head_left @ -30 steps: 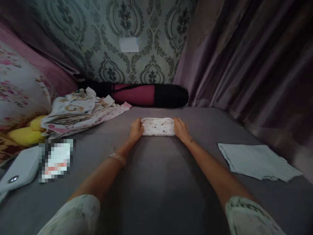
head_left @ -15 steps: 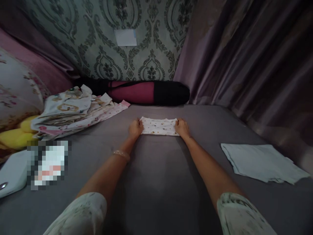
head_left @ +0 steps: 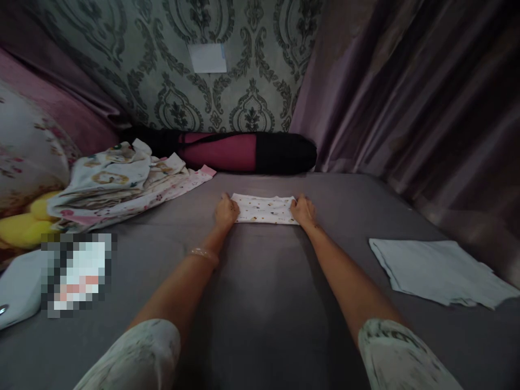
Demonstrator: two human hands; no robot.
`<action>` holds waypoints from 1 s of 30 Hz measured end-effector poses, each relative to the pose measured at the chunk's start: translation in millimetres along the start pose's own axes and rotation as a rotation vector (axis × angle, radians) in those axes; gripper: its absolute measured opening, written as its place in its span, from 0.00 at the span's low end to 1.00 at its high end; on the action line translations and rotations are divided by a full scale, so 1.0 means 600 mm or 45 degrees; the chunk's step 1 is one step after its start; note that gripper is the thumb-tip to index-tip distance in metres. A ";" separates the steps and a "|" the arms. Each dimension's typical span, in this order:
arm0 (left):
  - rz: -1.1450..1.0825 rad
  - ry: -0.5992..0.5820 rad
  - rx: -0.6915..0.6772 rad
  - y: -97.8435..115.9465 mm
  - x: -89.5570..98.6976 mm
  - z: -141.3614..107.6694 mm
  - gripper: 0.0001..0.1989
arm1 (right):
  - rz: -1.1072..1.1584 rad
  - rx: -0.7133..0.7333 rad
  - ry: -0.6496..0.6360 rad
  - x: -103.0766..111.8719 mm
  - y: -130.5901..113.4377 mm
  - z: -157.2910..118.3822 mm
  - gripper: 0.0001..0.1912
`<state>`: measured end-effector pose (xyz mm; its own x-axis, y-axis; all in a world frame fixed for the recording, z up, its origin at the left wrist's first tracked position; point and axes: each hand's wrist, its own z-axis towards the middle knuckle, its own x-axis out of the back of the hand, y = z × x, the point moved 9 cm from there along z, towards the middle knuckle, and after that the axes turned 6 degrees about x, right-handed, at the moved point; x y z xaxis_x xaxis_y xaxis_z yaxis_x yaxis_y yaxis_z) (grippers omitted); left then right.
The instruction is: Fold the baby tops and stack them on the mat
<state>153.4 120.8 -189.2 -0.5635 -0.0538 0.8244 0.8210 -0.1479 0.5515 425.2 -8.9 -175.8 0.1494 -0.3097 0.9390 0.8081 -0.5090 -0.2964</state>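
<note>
A small white printed cloth (head_left: 265, 210), folded into a flat rectangle, lies on the grey sheet (head_left: 260, 281) at the middle of the view. My left hand (head_left: 226, 210) is closed on its left edge, with the fingers curled over the fabric. On the opposite edge, my right hand (head_left: 303, 210) grips the cloth in the same way. Between the two hands the fabric is stretched fairly straight. Parts of my fingertips are hidden by the cloth and knuckles.
Printed clothes (head_left: 117, 181) are heaped at the left beside a yellow plush item (head_left: 24, 227). A pale folded cloth (head_left: 439, 271) lies at the right. Behind is a black and magenta long bag (head_left: 227, 151) against the wall. A white case (head_left: 26, 284) sits at the left edge.
Both hands still hold the cloth in nearly the same place. The fingers have shifted slightly on its edges, and the camera view has moved a little.
</note>
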 end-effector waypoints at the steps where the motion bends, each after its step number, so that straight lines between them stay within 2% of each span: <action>1: -0.014 -0.003 -0.005 -0.001 0.000 0.002 0.15 | 0.009 0.016 -0.031 -0.003 0.001 0.004 0.16; 6: -0.006 -0.050 0.029 -0.006 0.011 0.008 0.15 | 0.103 0.024 -0.226 -0.009 0.014 0.018 0.17; 7: 0.014 -0.016 -0.014 0.002 0.021 0.006 0.16 | 0.097 0.020 -0.198 -0.001 0.013 0.016 0.18; 9: 0.068 0.068 -0.178 0.032 0.040 -0.006 0.16 | 0.046 0.069 -0.039 0.023 -0.005 0.007 0.19; 11: 0.125 0.057 -0.393 0.071 0.039 -0.026 0.17 | -0.007 0.226 0.123 0.043 -0.049 -0.013 0.19; 12: 0.146 0.012 -0.500 0.091 0.031 -0.039 0.17 | -0.019 0.330 0.143 0.043 -0.077 -0.026 0.19; 14: 0.179 -0.104 -0.672 0.123 0.008 -0.062 0.17 | -0.014 0.574 0.090 0.028 -0.137 -0.051 0.19; 16: 0.207 -0.184 -0.756 0.138 -0.015 -0.077 0.19 | 0.003 0.784 0.017 0.010 -0.186 -0.073 0.20; 18: 0.248 -0.212 -0.766 0.137 -0.031 -0.080 0.20 | 0.011 0.874 -0.049 -0.008 -0.210 -0.085 0.23; 20: 0.304 -0.212 -0.758 0.128 -0.042 -0.077 0.22 | 0.000 0.874 -0.103 -0.024 -0.215 -0.086 0.25; 25: 0.409 -0.261 -0.709 0.097 -0.055 -0.070 0.26 | -0.022 0.846 -0.203 -0.056 -0.203 -0.084 0.26; 30: 0.491 -0.298 -0.657 0.088 -0.062 -0.071 0.28 | -0.021 0.809 -0.191 -0.068 -0.193 -0.083 0.27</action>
<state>213.7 72.8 -196.4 -0.1573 0.0096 0.9875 0.7772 -0.6157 0.1297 296.9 22.7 -188.4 0.1746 -0.1668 0.9704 0.9836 0.0752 -0.1641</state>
